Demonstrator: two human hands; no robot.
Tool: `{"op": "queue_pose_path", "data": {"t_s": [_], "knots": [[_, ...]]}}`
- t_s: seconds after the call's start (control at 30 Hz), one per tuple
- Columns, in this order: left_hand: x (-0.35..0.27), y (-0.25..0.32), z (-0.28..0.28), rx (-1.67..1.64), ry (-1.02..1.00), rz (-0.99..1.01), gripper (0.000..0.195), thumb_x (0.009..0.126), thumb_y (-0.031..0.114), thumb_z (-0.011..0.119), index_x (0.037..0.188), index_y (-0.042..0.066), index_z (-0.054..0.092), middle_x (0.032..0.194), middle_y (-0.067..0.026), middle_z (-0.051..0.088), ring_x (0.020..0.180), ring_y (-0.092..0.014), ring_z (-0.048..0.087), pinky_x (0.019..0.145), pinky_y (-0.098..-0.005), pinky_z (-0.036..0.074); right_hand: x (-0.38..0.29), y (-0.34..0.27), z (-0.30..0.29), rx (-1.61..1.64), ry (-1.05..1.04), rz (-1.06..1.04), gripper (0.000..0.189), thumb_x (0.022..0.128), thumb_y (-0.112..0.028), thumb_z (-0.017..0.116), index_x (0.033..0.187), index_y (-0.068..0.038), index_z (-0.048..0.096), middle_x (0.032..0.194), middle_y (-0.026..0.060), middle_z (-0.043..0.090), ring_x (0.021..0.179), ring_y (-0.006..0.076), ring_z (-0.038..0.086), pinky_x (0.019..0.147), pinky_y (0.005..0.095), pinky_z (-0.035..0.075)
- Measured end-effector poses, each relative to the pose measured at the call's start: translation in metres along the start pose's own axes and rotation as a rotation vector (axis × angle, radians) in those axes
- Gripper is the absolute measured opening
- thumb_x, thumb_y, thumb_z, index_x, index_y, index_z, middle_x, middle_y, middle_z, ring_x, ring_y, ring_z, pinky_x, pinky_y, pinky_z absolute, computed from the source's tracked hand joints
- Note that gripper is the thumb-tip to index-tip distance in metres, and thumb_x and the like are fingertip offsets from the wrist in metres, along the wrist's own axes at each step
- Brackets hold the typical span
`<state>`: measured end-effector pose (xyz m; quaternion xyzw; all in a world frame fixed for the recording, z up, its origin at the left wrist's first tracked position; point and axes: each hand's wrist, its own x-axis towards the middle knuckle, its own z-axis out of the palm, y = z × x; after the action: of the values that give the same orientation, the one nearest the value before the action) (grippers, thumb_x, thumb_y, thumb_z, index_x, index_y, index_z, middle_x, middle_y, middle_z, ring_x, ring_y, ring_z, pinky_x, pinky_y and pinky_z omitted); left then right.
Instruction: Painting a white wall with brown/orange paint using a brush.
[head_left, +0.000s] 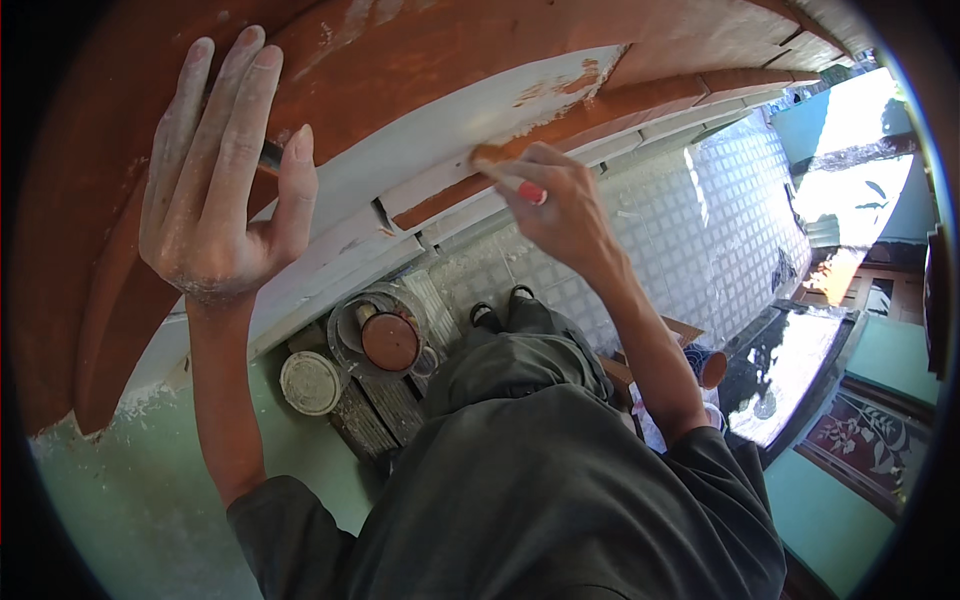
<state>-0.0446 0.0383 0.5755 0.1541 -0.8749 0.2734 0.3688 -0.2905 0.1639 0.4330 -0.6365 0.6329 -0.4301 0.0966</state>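
My left hand (225, 180) is raised, dusty white, its fingers extended and thumb apart. It is over a reddish-brown painted wooden beam (420, 67); whether it touches the beam is unclear. Slightly blurred, my right hand (559, 199) grips a paintbrush (510, 176) by its pale, red-tipped handle. The brown-wet bristles meet the lower edge of a whitish board (450, 124). Brown streaks mark that board's far end, and a brown strip (442, 201) runs along the ledge below it.
Below on the left, a clear tub (337, 337) holds a container of brown paint (390, 341). Beside it sits a crusted round lid (310, 383) near wooden slats (367, 420). A tiled floor (675, 202) stretches right, and a blue patterned cup (701, 362) stands near my right arm.
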Motion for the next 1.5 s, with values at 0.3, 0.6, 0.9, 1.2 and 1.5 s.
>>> {"op": "queue_pose_path", "data": {"t_s": [0.3, 0.6, 0.9, 1.2, 1.5], "knots": [[0.002, 0.002, 0.001, -0.011, -0.018, -0.004, 0.040, 0.087, 0.004, 0.065, 0.126, -0.003, 0.068, 0.123, -0.0154, 0.072, 0.125, -0.036, 0.063, 0.104, -0.0422, 0.054, 0.020, 0.098, -0.057, -0.008, 0.323, 0.433, 0.037, 0.081, -0.034, 0.082, 0.075, 0.001, 0.073, 0.066, 0.0097, 0.071, 0.061, 0.0168, 0.067, 0.061, 0.0359, 0.052], [0.001, 0.001, 0.002, -0.025, -0.010, 0.015, 0.040, 0.087, 0.004, 0.065, 0.126, -0.004, 0.068, 0.122, -0.0161, 0.072, 0.124, -0.037, 0.064, 0.104, -0.0437, 0.054, 0.011, 0.051, -0.031, -0.474, 0.060, 0.064, 0.020, 0.087, -0.013, 0.065, 0.104, -0.013, 0.077, 0.093, 0.0124, 0.066, 0.078, 0.0342, 0.067, 0.066, 0.0467, 0.051], [-0.001, -0.001, 0.000, -0.023, -0.005, 0.016, 0.040, 0.087, 0.004, 0.065, 0.127, -0.004, 0.068, 0.122, -0.0156, 0.073, 0.124, -0.037, 0.064, 0.104, -0.0438, 0.054, 0.006, 0.051, -0.016, 0.228, 0.191, 0.327, 0.032, 0.082, -0.028, 0.082, 0.078, 0.003, 0.074, 0.062, 0.0090, 0.068, 0.059, 0.0121, 0.064, 0.057, 0.0329, 0.050], [-0.002, 0.000, 0.000, -0.039, -0.002, 0.010, 0.039, 0.087, 0.006, 0.065, 0.126, -0.003, 0.068, 0.122, -0.0153, 0.073, 0.124, -0.037, 0.064, 0.104, -0.0440, 0.054, 0.024, 0.056, -0.061, -0.374, 0.157, 0.157, 0.015, 0.089, -0.015, 0.067, 0.093, -0.003, 0.075, 0.086, 0.0091, 0.069, 0.076, 0.0294, 0.069, 0.071, 0.0427, 0.053], [-0.004, -0.003, 0.000, -0.028, 0.017, 0.015, 0.042, 0.084, 0.008, 0.068, 0.125, 0.000, 0.070, 0.122, -0.0137, 0.073, 0.124, -0.035, 0.064, 0.099, -0.0422, 0.056, 0.003, 0.029, -0.017, -0.209, -0.253, -0.343, 0.027, 0.081, 0.001, 0.065, 0.106, -0.007, 0.070, 0.110, 0.0082, 0.068, 0.101, 0.0297, 0.069, 0.084, 0.0400, 0.059]]}}
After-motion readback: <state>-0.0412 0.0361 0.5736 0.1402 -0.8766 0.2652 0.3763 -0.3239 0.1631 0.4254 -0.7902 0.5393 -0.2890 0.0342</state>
